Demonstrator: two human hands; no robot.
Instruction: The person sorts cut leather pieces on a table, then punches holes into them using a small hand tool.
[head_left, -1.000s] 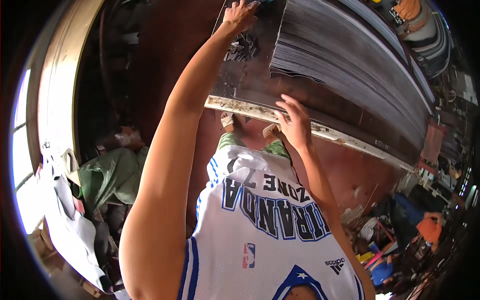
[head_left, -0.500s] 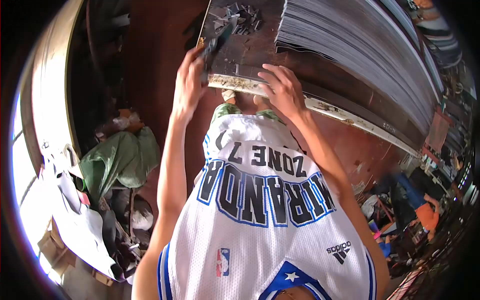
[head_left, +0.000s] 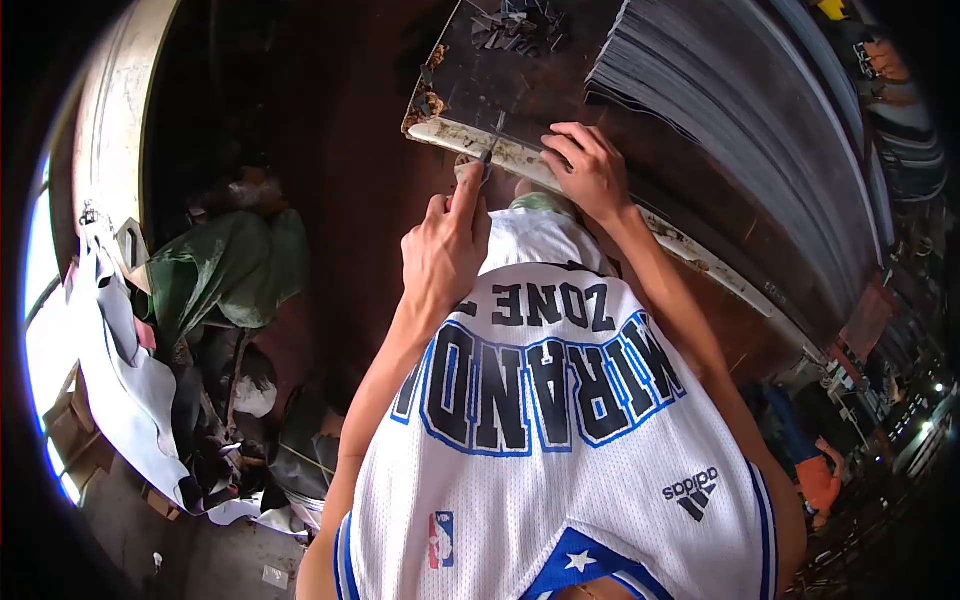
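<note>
The thin dark blade (head_left: 489,148) stood nearly upright, pinched at its near end by the left hand (head_left: 445,250), with its tip over the pale, chipped near edge of the workbench (head_left: 690,250). The dark flat sheet (head_left: 520,95) lay on that bench, and the right hand (head_left: 592,172) pressed on its near edge.

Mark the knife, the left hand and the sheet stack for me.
knife (head_left: 489,152), head view, on the thin dark blade past the fingertips.
left hand (head_left: 445,250), head view, on the back of the hand.
sheet stack (head_left: 720,90), head view, on the layered sheet edges.
</note>
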